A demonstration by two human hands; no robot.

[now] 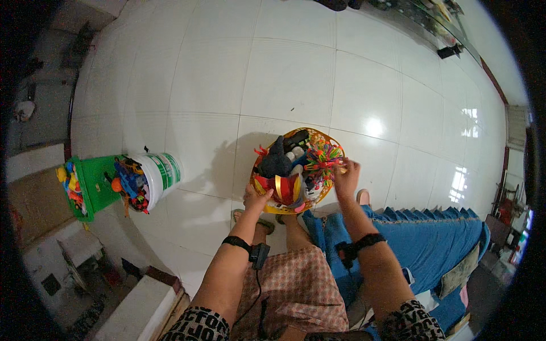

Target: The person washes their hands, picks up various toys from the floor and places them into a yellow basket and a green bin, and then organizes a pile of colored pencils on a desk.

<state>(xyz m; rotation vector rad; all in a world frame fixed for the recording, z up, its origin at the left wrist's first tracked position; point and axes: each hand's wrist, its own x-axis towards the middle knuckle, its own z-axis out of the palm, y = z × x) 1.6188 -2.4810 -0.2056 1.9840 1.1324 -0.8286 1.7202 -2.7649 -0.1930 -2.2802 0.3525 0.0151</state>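
An orange plastic basket (pixel 335 135) with a perforated rim is in front of me, heaped with toys. My left hand (pixel 257 198) grips the basket's near left rim, its thumb lying against a red and yellow toy (pixel 279 189) with a shiny gold band. At the right rim, my right hand (pixel 347 175) has its fingers closed on the edge of a multicoloured pom-pom (pixel 323 157); the exact grip is partly hidden. A dark grey plush toy (pixel 276 160) lies at the left of the heap. Behind it is a black toy (pixel 296 139).
To the left, a white bucket (pixel 156 177) and a green bin (pixel 99 183) hold more toys. A blue-covered bed or sofa (pixel 420 238) stands on my right. White tiles (pixel 290 76) cover the floor. A glass-fronted cabinet (pixel 426 25) is at the far right.
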